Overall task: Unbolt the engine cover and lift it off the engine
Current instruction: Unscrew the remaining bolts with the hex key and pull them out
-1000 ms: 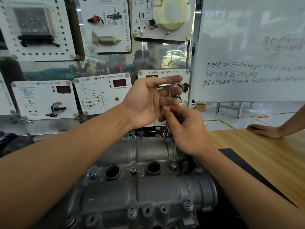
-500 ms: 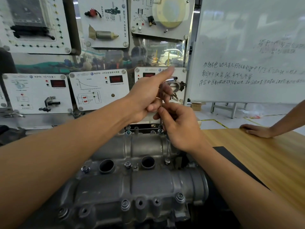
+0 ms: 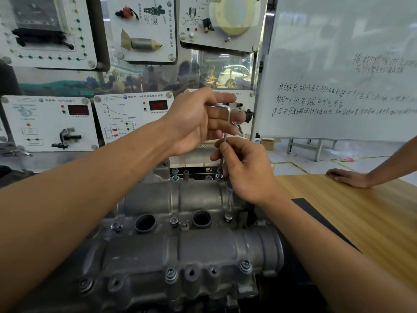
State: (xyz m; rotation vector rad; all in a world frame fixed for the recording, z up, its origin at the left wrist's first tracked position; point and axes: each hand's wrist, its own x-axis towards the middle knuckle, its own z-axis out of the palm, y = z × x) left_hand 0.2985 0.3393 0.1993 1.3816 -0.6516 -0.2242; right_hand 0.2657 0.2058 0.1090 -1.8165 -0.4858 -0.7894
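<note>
Presently we find the engine cover (image 3: 180, 247), a grey cast-metal piece, seated on the engine at the near centre of the view, on a black mat (image 3: 311, 208) that lies on a wooden table (image 3: 361, 222). Both of the person's arms reach over it toward its far edge. An L-shaped hex key (image 3: 228, 116) stands nearly upright there, with its lower end at a bolt (image 3: 219, 176) on the far right rim of the cover. The right hand (image 3: 246, 172) pinches the long shaft of the key between thumb and forefinger, low down, just above that bolt; its other fingers are curled in. The left hand (image 3: 194, 123) is above it, palm turned toward us and fingers stretched out nearly straight, relaxed rather than clenched. The short arm of the key lies across those fingers; we cannot tell how firmly they press it. We note further bolts in place: several in the middle valley (image 3: 174, 221) beside two round holes (image 3: 145, 222), and others along the near edge (image 3: 245, 265). Another person's hand (image 3: 348, 178) rests flat on the table at the right. A whiteboard (image 3: 338, 53) with handwriting stands behind, beside a wall of training panels (image 3: 133, 118).
</note>
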